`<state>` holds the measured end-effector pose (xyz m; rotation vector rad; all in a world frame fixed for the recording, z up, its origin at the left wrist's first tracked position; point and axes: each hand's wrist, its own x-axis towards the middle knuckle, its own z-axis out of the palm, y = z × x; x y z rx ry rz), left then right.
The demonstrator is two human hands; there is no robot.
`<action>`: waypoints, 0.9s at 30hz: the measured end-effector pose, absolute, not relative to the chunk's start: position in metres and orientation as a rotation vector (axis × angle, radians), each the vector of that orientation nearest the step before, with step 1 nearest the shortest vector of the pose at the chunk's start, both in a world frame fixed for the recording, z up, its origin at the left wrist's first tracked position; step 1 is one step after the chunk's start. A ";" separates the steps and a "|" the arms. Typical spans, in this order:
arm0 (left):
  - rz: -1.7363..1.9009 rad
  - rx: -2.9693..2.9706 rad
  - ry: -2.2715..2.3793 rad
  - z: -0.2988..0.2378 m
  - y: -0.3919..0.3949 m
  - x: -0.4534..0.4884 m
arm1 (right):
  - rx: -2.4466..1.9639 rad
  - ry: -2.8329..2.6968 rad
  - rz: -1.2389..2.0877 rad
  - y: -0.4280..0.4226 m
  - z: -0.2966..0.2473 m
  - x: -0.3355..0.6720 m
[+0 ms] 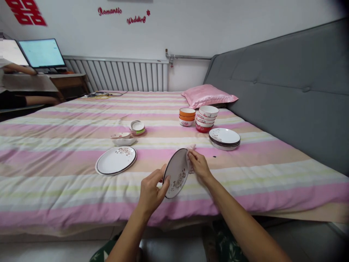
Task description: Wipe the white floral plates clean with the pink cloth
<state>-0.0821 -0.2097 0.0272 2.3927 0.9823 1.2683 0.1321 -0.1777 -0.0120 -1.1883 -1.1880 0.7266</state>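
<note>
A white plate with a dark rim and brown flower print is held tilted above the near side of the bed. My left hand is closed on its left edge, thumb on the printed face. At the upper right rim, my right hand pinches a pale pink cloth against the plate. To the left lie flat plates of the same pattern, one on another. A stack of matching plates stands to the right, beyond my right hand.
Stacked bowls and orange-topped bowls stand farther back, before a pink pillow. Small dishes sit left of centre. The striped bedspread ends near my knees; a grey headboard borders the right. A person sits at the left desk.
</note>
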 end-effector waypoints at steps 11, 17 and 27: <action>1.225 2.441 0.938 0.024 -0.211 -0.081 | -1.016 -1.573 0.287 -0.194 0.030 0.117; 1.176 2.421 0.957 0.021 -0.210 -0.082 | -1.023 -1.788 0.075 -0.204 0.044 0.106; 1.190 2.380 0.941 0.025 -0.210 -0.079 | -1.023 -2.017 -0.215 -0.213 0.045 0.093</action>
